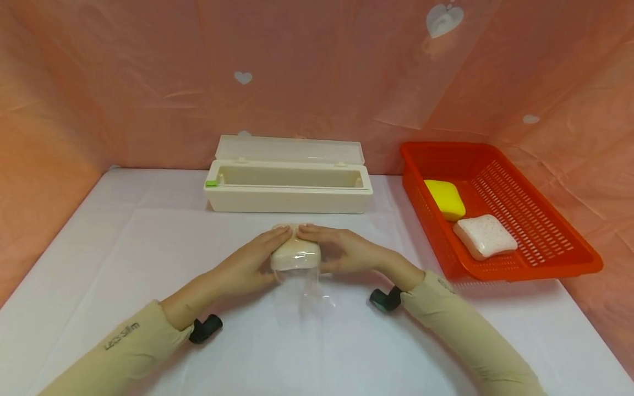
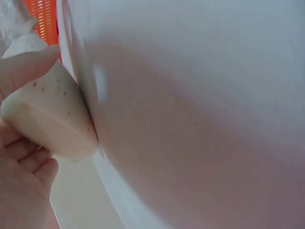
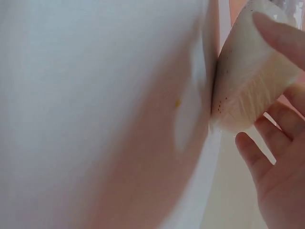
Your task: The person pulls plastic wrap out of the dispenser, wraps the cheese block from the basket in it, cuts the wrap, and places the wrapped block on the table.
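On the white table (image 1: 124, 231), in front of the long box (image 1: 289, 202), I hold a pale block (image 1: 296, 259) between my left hand (image 1: 246, 265) and my right hand (image 1: 350, 250). I think I'm wrapping it in clear wrap (image 1: 308, 294); the loose end needs pulling up and pressing flat.

The block (image 1: 297, 256) is cream with reddish-brown specks, the basket (image 1: 540, 271) bright orange-red

Block (image 1: 296, 257) on table (image 1: 124, 236), box (image 1: 287, 202) behind; basket (image 1: 545, 271) right, rear sponge (image 1: 447, 201) and front sponge (image 1: 485, 236) inside
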`<state>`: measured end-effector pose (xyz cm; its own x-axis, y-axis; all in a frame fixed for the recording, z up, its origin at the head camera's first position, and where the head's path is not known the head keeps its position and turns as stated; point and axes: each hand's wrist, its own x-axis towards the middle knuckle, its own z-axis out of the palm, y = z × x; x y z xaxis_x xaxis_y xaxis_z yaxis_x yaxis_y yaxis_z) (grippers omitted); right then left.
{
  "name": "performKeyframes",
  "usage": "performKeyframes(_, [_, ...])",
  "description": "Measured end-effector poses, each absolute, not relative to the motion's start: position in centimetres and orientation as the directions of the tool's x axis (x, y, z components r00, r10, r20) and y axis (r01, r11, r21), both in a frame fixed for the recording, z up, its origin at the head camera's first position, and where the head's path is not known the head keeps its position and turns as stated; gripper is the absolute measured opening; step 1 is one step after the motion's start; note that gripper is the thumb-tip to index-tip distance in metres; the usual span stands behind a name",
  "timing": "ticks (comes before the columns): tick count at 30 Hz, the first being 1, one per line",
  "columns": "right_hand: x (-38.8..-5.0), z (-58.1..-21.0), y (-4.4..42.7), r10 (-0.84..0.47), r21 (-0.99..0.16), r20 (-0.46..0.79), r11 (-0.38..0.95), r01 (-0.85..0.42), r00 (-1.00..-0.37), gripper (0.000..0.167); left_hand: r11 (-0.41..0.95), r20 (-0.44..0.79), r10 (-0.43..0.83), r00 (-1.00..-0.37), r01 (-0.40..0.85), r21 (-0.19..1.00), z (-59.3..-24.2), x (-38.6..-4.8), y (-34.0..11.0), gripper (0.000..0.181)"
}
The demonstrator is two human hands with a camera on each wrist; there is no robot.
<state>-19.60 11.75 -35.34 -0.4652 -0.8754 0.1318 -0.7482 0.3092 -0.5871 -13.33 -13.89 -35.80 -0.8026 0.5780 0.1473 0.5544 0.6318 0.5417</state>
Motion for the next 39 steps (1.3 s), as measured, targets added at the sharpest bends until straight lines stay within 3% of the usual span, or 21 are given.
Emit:
performKeyframes(6, [-19.8, -35.6, 11.6, -0.853, -0.617, 0.164, 0.303, -0.726, -0.495, 0.071, 0.64, 0.168, 0.528, -0.833, 0.52, 0.566, -36.0, -13.3, -13.3, 0.074])
performKeyframes(12, [-19.6, -35.6, 11.4, -0.832, -0.632, 0.187, 0.305, -0.712, -0.522, 0.061, 0.647, 0.152, 0.489, -0.859, 0.474, 0.598, -35.9, -13.2, -12.8, 0.065])
performKeyframes(24, [-19.2, -35.6, 10.6, -0.733, -0.722, 0.162, 0.368, -0.586, -0.66, 0.047, 0.604, 0.17, 0.387, -0.906, 0.388, 0.697, -35.8, -12.9, -12.0, 0.051])
performKeyframes(30, [-19.4, -35.3, 10.3, -0.688, -0.781, 0.118, 0.38, -0.495, -0.716, 0.031, 0.582, 0.221, 0.296, -0.929, 0.358, 0.73, -35.9, -13.2, -11.8, 0.034])
performKeyframes(39, [-19.6, -35.5, 9.9, -0.69, -0.78, 0.165, 0.346, -0.521, -0.705, 0.019, 0.588, 0.226, 0.233, -0.946, 0.322, 0.742, -35.7, -13.3, -11.6, 0.023])
